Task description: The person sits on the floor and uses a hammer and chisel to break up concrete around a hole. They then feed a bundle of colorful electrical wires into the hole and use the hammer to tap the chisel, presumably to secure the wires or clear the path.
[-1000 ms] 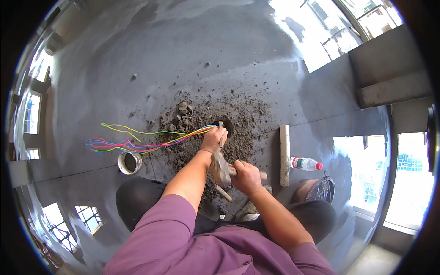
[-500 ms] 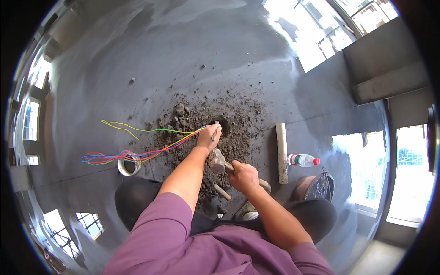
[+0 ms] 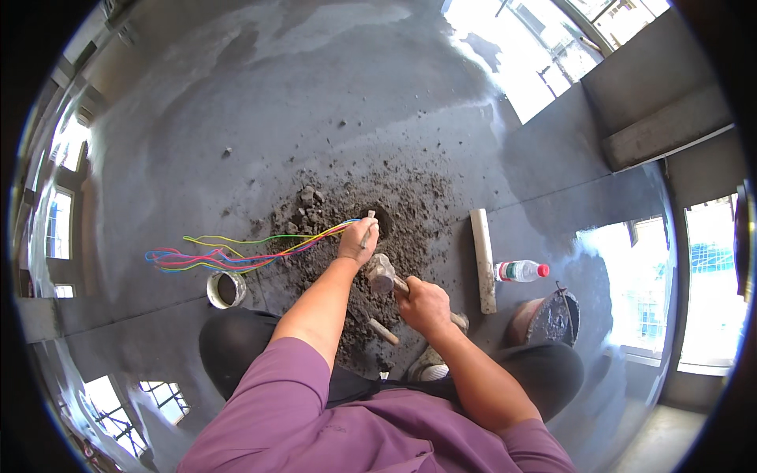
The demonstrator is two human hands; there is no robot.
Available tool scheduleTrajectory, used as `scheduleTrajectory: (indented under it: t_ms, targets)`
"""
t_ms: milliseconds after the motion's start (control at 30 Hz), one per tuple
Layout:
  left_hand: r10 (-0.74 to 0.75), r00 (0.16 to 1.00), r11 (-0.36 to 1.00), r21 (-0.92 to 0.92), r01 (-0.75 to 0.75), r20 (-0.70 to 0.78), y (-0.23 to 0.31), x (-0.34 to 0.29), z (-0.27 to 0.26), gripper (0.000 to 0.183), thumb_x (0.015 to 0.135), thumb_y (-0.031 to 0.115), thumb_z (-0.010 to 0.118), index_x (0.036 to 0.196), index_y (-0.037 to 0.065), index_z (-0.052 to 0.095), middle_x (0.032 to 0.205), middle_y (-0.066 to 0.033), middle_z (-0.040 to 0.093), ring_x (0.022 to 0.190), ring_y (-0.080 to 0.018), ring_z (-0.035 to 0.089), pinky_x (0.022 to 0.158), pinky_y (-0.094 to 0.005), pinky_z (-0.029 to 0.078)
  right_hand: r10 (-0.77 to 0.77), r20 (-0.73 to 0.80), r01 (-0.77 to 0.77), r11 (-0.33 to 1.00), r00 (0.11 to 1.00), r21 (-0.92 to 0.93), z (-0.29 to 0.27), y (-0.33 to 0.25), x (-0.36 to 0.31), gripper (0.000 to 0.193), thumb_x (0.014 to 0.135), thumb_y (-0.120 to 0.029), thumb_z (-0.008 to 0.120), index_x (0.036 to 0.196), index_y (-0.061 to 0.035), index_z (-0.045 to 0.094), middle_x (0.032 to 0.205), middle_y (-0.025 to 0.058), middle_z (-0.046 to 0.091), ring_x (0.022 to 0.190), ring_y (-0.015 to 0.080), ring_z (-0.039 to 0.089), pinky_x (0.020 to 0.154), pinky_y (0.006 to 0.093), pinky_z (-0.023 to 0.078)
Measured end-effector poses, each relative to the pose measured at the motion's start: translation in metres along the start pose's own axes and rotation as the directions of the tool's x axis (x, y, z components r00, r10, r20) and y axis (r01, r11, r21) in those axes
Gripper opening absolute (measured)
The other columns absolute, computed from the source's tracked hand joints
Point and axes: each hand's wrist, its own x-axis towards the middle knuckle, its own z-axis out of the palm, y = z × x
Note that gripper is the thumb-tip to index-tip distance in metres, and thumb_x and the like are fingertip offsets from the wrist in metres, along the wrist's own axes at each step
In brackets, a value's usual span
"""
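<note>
My left hand (image 3: 359,240) is closed around a short chisel (image 3: 371,214), beside a dug hole (image 3: 382,222) in the concrete floor. Colored wires (image 3: 303,248), red, blue, yellow and green, run from beside this hand out to the left; the hand hides whether it touches them. My right hand (image 3: 426,306) grips the wooden handle of a hammer (image 3: 382,276). Its dirty, blocky head hangs just below and right of my left hand, apart from the chisel. Another wooden-handled tool (image 3: 384,331) lies in the rubble near my feet, its far end hidden in dirt.
Loose dirt and broken pieces (image 3: 311,197) surround the hole. A white pipe (image 3: 482,260) lies to the right, beside a clear bottle with a red cap (image 3: 522,271). A dirty bucket (image 3: 544,319) stands near my right knee. At left is a small round pot (image 3: 226,290).
The hammer head has shifted slightly right. The wires' looped left end has swung up and now sits away from the small pot. My left hand still holds the chisel by the hole.
</note>
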Motion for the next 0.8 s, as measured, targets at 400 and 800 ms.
scheduleTrajectory:
  t_ms: [400, 800]
  targets:
    - [0.038, 0.997, 0.975, -0.217, -0.051, -0.064, -0.011, -0.006, 0.029, 0.025, 0.092, 0.021, 0.063, 0.079, 0.000, 0.057, 0.069, -0.0032, 0.057, 0.060, -0.0139, 0.058, 0.056, -0.0277, 0.047, -0.090, -0.079, 0.094, 0.995, 0.993, 0.045, 0.005, 0.006, -0.003, 0.023, 0.085, -0.026, 0.067, 0.080, -0.0058, 0.057, 0.072, 0.0172, 0.064, 0.071, 0.0395, 0.064, 0.066, 0.0503, 0.051]
    - [0.147, 0.989, 0.981, 0.129, -0.147, 0.016, -0.001, -0.007, 0.016, 0.016, 0.093, 0.017, 0.061, 0.104, 0.005, 0.065, 0.089, -0.0184, 0.065, 0.082, -0.0384, 0.065, 0.072, -0.0445, 0.053, -0.376, -0.136, 0.367, 0.926, 0.917, -0.086, 0.009, 0.009, 0.016, 0.015, 0.076, -0.017, 0.068, 0.082, -0.0085, 0.056, 0.073, 0.0118, 0.062, 0.071, 0.0343, 0.064, 0.065, 0.0472, 0.053]
